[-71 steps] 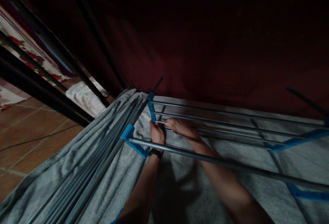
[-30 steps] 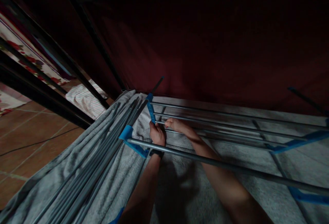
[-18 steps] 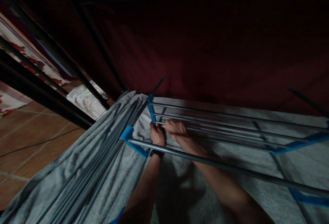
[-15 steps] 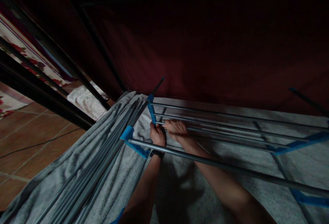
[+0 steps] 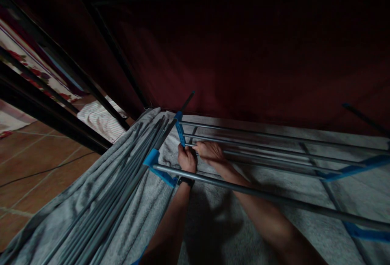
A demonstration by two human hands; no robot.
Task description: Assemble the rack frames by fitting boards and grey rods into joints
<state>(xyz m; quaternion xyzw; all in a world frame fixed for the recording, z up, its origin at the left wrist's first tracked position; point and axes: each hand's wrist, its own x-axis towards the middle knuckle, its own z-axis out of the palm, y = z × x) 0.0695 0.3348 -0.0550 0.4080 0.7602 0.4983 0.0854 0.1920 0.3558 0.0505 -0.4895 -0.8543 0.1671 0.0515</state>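
Note:
A rack frame of grey metal tubes (image 5: pixel 274 200) with blue plastic brackets lies on a grey blanket. My left hand (image 5: pixel 187 160), a dark band on its wrist, is closed at the lower end of the left blue bracket (image 5: pixel 180 131). Right beside it, my right hand (image 5: pixel 209 152) is wrapped round one of the thin grey rods (image 5: pixel 258 156), near the end that meets the bracket. The fingers partly hide that joint. A thicker tube passes over both forearms, its left end in a blue corner piece (image 5: pixel 151 158).
Several loose grey tubes (image 5: pixel 112 192) lie bundled on the grey blanket (image 5: pixel 39 236) at left. Dark metal posts (image 5: pixel 61 115) stand beyond it, over a tiled floor (image 5: pixel 45 155) with a striped cloth (image 5: pixel 100 119). A dark red cloth (image 5: pixel 243 66) hangs behind. Another blue bracket (image 5: pixel 359 168) is at right.
Both hands keep nearly the same place and grip on the rack. The view has shifted very slightly; the rack and loose tubes stay put.

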